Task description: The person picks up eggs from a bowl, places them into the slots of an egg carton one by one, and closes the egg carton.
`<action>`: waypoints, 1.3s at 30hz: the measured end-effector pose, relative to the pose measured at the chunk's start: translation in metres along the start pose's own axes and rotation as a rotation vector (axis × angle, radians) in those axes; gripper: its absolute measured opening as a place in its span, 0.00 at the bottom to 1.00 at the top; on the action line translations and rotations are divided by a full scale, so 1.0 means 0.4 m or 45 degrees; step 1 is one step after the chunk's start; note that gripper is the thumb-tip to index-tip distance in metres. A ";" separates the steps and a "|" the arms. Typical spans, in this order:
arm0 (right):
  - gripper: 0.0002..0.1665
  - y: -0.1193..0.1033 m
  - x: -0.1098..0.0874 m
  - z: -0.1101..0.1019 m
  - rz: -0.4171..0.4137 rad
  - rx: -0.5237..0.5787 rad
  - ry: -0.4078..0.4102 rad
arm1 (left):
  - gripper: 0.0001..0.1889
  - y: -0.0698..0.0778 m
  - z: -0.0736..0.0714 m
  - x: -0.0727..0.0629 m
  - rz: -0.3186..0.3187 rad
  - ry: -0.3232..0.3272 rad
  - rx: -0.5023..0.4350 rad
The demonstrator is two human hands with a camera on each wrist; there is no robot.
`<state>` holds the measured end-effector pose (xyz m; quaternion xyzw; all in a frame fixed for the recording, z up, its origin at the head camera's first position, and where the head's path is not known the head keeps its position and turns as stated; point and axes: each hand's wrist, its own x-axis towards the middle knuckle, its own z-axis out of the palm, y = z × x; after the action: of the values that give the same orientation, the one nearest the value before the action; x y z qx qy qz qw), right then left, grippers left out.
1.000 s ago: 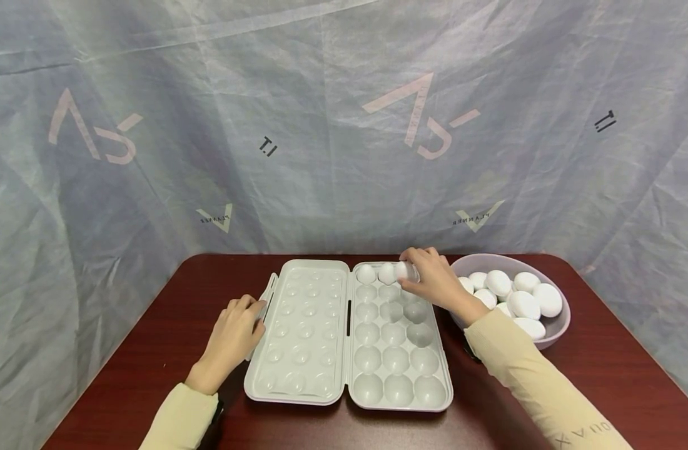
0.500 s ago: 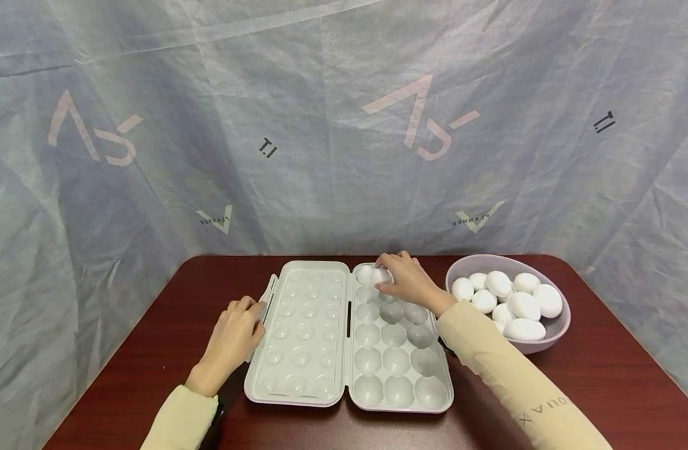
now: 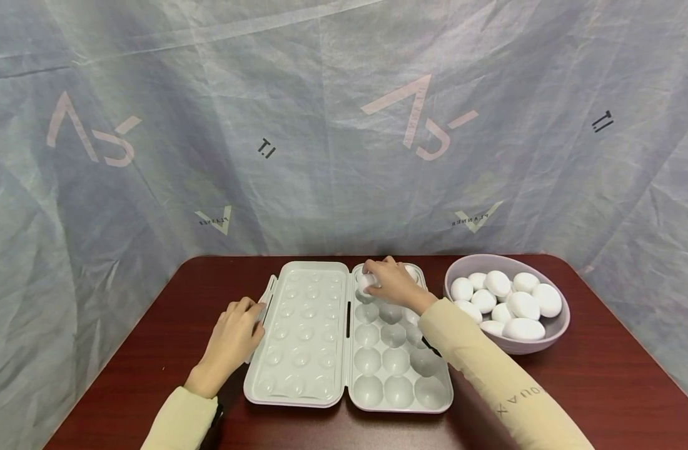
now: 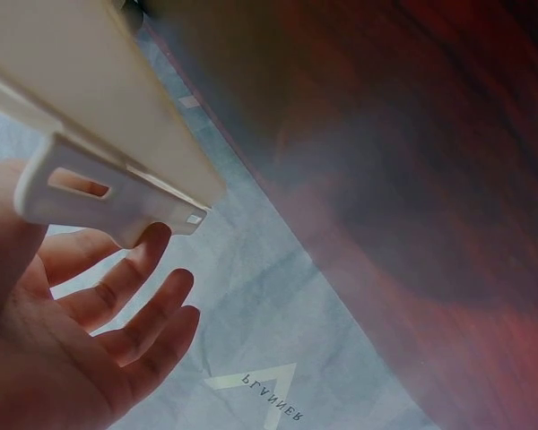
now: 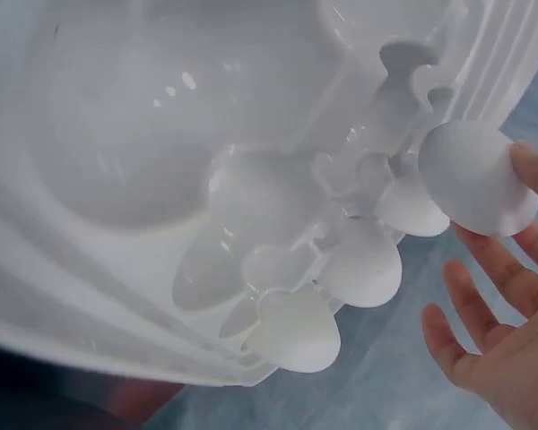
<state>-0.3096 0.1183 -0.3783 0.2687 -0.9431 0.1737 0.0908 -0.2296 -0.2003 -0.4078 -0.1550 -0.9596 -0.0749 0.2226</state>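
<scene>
A white plastic egg box lies open flat, its dimpled lid (image 3: pixel 299 337) on the left and its cupped tray (image 3: pixel 397 375) on the right. My right hand (image 3: pixel 397 282) pinches a white egg (image 3: pixel 368 283) between thumb and fingers, over the tray's second row at the hinge side. Three eggs fill the back row; the right wrist view shows one seated egg (image 5: pixel 296 331) at the row's end, with the held egg (image 5: pixel 475 177) above the others. My left hand (image 3: pixel 233 331) holds the lid's slotted clasp flap (image 4: pixel 108 193) at the outer edge, thumb and fingers about it.
A pale purple bowl (image 3: pixel 559 328) with several white eggs (image 3: pixel 524 306) stands to the right of the tray. All sit on a dark red wooden table (image 3: pixel 152 356). A grey cloth sheet (image 3: pixel 321 187) hangs right behind the table's back edge.
My right hand has let go of the third egg in the back row, then moved left with another egg to the second row's hinge side. My left hand has stayed on the clasp.
</scene>
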 end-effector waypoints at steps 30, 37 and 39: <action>0.17 -0.001 0.007 0.052 0.071 -0.110 -0.065 | 0.18 0.002 0.001 0.001 0.004 0.015 -0.001; 0.17 0.000 0.004 0.049 0.069 -0.132 -0.052 | 0.18 0.003 0.001 0.001 0.005 0.014 -0.003; 0.18 0.000 0.004 0.049 0.071 -0.130 -0.048 | 0.18 0.003 0.001 0.000 0.006 0.015 -0.002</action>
<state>-0.3125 0.1103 -0.3960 0.2404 -0.9594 0.1228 0.0816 -0.2295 -0.1989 -0.4080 -0.1571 -0.9578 -0.0759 0.2282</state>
